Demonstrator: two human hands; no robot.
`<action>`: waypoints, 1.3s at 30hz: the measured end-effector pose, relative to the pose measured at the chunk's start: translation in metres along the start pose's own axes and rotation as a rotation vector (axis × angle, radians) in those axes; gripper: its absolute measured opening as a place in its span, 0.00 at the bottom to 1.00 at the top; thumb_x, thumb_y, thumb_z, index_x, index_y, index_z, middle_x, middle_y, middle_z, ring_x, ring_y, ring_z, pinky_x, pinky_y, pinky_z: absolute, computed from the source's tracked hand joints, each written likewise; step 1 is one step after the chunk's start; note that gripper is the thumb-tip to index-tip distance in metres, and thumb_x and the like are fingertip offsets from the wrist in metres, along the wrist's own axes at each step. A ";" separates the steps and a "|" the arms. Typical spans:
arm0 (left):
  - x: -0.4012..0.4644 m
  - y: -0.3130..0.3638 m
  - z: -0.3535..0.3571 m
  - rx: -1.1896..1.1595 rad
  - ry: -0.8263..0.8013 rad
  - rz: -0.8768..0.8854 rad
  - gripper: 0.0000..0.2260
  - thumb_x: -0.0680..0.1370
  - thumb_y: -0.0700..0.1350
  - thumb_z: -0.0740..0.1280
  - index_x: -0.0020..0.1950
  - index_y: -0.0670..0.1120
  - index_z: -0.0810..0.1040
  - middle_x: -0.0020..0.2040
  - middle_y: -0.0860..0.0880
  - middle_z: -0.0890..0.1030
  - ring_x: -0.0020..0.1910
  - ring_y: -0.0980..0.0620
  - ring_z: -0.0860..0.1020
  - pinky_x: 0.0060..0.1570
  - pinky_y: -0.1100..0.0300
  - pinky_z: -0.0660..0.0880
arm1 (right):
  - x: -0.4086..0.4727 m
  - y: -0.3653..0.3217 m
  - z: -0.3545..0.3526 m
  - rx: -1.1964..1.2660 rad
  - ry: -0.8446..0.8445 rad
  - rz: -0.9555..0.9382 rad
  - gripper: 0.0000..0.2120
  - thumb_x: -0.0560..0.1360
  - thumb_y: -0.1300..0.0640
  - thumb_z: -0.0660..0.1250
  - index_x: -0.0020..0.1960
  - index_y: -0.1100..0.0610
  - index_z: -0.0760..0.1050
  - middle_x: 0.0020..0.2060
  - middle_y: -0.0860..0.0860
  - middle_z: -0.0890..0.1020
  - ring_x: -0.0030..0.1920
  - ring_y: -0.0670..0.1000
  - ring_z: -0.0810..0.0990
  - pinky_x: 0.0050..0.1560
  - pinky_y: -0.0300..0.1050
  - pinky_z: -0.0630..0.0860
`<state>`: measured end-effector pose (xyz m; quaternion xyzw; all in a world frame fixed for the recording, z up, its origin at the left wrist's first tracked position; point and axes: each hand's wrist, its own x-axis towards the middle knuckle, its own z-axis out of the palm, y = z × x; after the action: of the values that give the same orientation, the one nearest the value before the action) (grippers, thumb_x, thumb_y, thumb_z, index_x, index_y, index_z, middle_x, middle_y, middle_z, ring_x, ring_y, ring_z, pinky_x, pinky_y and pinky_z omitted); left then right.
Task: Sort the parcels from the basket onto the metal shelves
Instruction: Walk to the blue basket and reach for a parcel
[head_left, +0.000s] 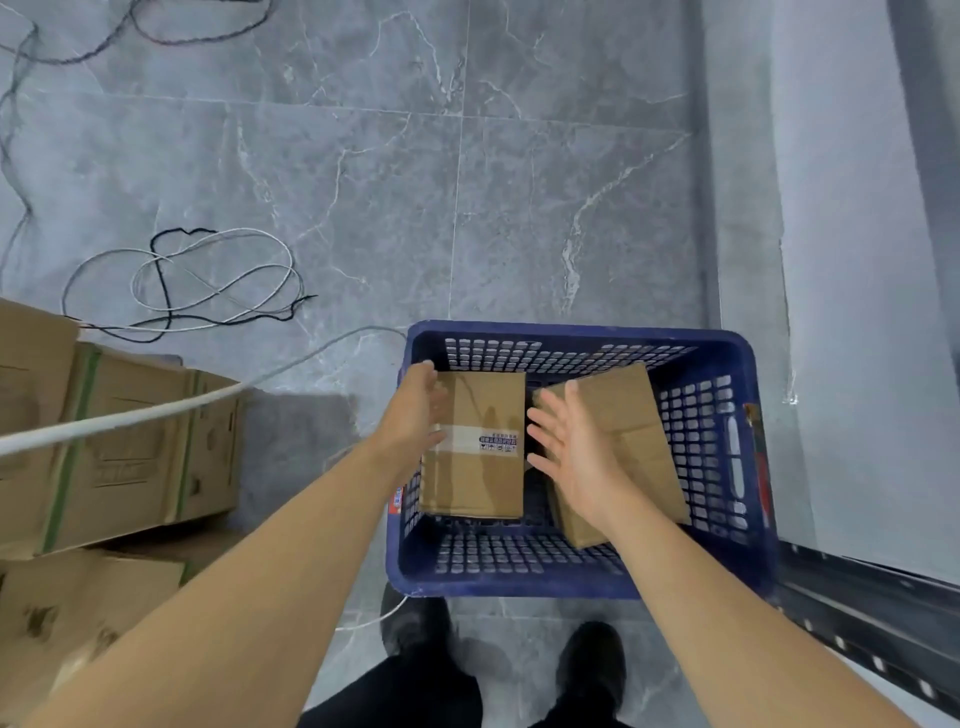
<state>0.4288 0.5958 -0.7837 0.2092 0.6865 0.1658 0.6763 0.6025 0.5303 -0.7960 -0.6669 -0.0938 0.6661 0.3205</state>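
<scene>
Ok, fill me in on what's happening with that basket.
A person stands over a blue basket on the floor, reaching in with both arms. The left hand is at the left edge of a taped cardboard parcel, and the open right hand is coming in on its other side, above a second parcel lying tilted beside it. Neither parcel looks lifted yet; both sit in the basket. Larger cartons are stacked to the left.

The person is wearing nothing on the forearms: both are showing bare from elbow to wrist, with no sleeves, watch or rings visible on the left hand (415, 415) or right hand (574, 457). Below, the person is wearing black trousers (415, 696) and black shoes (592, 670).
</scene>
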 end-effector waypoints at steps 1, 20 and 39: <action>0.007 -0.004 0.001 -0.015 -0.003 -0.001 0.24 0.86 0.55 0.52 0.79 0.47 0.66 0.77 0.44 0.71 0.75 0.44 0.70 0.74 0.45 0.67 | 0.005 0.004 0.000 -0.002 0.003 0.004 0.33 0.84 0.36 0.47 0.83 0.51 0.59 0.80 0.55 0.67 0.79 0.55 0.67 0.75 0.57 0.66; 0.087 -0.081 0.025 0.301 0.145 -0.125 0.29 0.85 0.61 0.45 0.82 0.47 0.58 0.79 0.40 0.66 0.77 0.39 0.65 0.74 0.46 0.60 | 0.102 0.062 0.006 -0.158 0.110 0.177 0.39 0.80 0.29 0.47 0.84 0.49 0.55 0.83 0.52 0.62 0.82 0.56 0.60 0.81 0.61 0.54; 0.039 -0.085 0.039 0.228 0.235 -0.059 0.36 0.82 0.68 0.46 0.83 0.48 0.56 0.82 0.43 0.63 0.80 0.41 0.62 0.77 0.45 0.57 | 0.034 0.029 -0.021 -0.123 0.036 0.121 0.32 0.84 0.33 0.45 0.83 0.46 0.57 0.81 0.49 0.65 0.81 0.52 0.61 0.80 0.57 0.54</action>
<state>0.4628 0.5411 -0.8615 0.2437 0.7810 0.0902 0.5679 0.6173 0.5205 -0.8424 -0.7016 -0.0881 0.6653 0.2396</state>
